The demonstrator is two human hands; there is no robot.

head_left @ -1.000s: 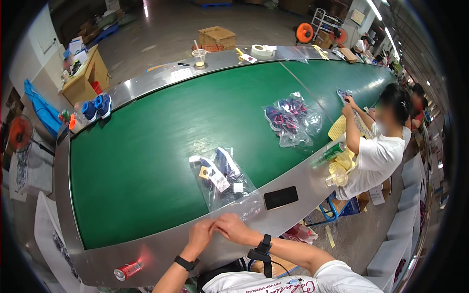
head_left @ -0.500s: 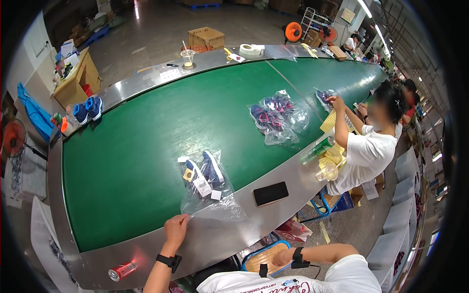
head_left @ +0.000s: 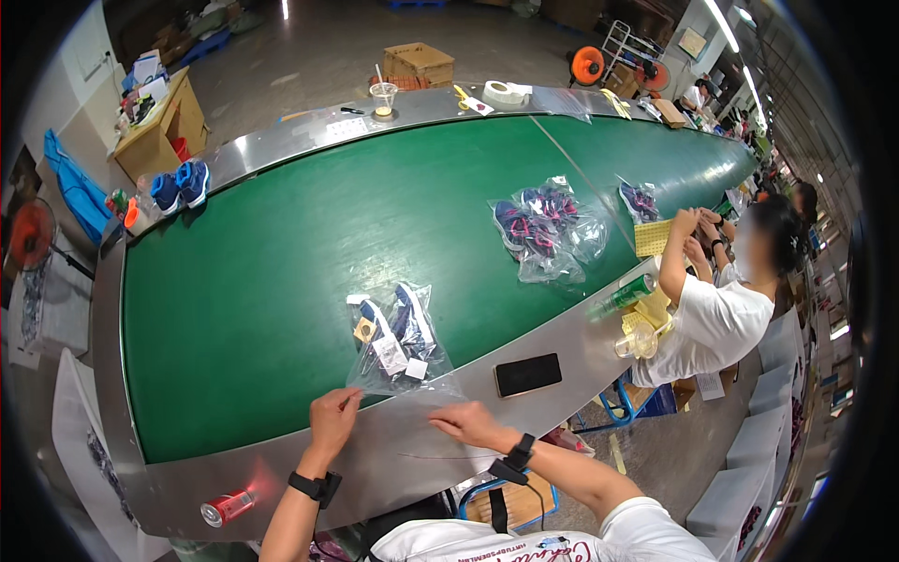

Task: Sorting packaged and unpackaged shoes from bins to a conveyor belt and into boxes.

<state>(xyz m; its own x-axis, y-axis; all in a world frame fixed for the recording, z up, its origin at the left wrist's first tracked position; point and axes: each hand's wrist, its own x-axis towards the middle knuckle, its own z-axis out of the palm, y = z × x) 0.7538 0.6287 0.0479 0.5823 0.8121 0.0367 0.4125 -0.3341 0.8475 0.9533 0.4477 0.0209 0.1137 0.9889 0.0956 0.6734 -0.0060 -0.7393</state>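
A clear plastic bag [head_left: 434, 379] with a pair of navy shoes [head_left: 412, 323] in it lies over the near edge of the green belt. White tags and a tan label show among the shoes. My left hand [head_left: 332, 421] pinches the bag's near left corner between thumb and fingers. Just right of it, over the metal edge, my right hand [head_left: 473, 424] points left with its fingers pressed together, close to the bag's open end. Whether anything is between those fingertips is too small to tell. A thin dark line [head_left: 440, 457] shows on the metal below that hand.
A black phone [head_left: 527, 375] lies on the metal edge at right, a red can [head_left: 227, 508] at left. Bagged shoes with pink laces [head_left: 538, 225] rest farther along the belt [head_left: 234, 309]. A co-worker [head_left: 712, 309] sits at right; blue shoes [head_left: 180, 185] stand far left.
My right hand has come up from beside the stool to the bag's near side. My left hand keeps its pinch on the corner. The co-worker's hands have moved off the farther bagged shoe.
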